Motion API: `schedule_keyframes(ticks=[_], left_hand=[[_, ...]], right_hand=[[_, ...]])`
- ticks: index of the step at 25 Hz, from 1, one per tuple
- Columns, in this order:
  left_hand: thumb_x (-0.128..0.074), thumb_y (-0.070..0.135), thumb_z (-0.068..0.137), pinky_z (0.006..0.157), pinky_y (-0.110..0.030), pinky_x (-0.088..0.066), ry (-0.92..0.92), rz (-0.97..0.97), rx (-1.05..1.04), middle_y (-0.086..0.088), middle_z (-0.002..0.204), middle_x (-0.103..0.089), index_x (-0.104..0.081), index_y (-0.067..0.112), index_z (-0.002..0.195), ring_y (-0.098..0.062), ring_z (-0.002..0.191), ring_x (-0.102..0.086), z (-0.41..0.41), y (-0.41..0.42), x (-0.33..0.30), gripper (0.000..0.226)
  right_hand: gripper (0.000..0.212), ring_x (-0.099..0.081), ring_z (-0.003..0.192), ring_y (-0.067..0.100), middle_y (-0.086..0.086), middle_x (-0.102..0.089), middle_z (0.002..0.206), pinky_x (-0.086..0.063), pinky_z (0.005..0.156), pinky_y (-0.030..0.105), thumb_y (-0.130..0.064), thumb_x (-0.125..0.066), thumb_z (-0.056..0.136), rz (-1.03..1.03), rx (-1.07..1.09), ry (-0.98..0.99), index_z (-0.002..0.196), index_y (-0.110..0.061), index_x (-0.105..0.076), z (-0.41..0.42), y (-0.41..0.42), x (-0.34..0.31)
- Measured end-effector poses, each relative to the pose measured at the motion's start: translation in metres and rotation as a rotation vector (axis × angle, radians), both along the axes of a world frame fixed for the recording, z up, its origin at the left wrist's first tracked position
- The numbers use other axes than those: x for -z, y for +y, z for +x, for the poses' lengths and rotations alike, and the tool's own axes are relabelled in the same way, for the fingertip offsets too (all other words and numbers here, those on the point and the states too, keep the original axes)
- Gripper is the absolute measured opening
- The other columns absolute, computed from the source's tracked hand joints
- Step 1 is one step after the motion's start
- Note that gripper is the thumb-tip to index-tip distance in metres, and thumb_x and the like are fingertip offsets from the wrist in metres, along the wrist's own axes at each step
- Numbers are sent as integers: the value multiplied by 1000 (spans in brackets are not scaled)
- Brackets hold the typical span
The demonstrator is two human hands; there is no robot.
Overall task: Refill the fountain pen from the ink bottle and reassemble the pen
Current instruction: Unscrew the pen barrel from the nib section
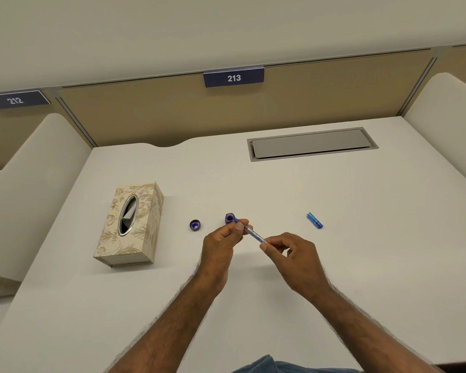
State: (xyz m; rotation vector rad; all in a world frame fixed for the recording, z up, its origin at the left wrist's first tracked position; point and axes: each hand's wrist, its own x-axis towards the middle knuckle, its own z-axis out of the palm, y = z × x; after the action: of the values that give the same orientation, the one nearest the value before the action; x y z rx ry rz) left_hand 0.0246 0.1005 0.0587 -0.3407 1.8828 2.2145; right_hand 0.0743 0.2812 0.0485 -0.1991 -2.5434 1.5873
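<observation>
A small dark blue ink bottle [229, 218] stands uncapped on the white desk, partly hidden behind my left hand. Its round cap [195, 225] lies to the left, inside up. The blue fountain pen [253, 233] slants between both hands, its front end by the bottle's mouth. My left hand [222, 244] pinches the pen's front part beside the bottle. My right hand [293, 258] grips the rear end with thumb and fingertips. A blue pen cap [314, 220] lies alone on the desk to the right.
A patterned beige tissue box [131, 224] stands left of the cap. A grey cable hatch [311, 144] is set into the desk at the back right. Beige partitions with number plates 212 and 213 [233, 77] close off the back.
</observation>
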Motion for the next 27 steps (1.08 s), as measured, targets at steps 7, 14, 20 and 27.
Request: schedule_keyframes(ticks=[7,14,20,27], left_hand=[[-69,25,101,121,-44,-45,-29,12,-30,0,111,-84,-85,20,105,-23,127,-70,1,-3,4,17],[-68,27,102,113,-42,-53,-13,7,3,0,119,-82,-83,20,110,-25,127,-68,3,-5,-1,19],[-66,29,104,106,-41,-56,-32,-19,3,6,124,-78,-82,23,114,-22,122,-65,8,-5,-8,20],[-67,33,103,100,-37,-55,-54,-45,-10,9,122,-78,-82,26,113,-19,120,-65,10,-6,-12,20]], right_hand=[[12,-67,84,8,-14,-77,90,-46,69,8,-37,-87,88,-40,16,-77,97,-31,-82,-1,-3,-4],[24,-71,69,4,-8,-82,86,-50,59,10,-43,-69,102,-273,-61,-256,90,-27,-83,1,0,0],[10,-72,73,9,-1,-81,89,-54,61,21,-32,-84,93,-479,-50,-271,102,-27,-83,3,3,0],[16,-76,79,22,7,-80,91,-58,66,30,-16,-83,93,-644,-47,-325,109,-17,-82,4,2,4]])
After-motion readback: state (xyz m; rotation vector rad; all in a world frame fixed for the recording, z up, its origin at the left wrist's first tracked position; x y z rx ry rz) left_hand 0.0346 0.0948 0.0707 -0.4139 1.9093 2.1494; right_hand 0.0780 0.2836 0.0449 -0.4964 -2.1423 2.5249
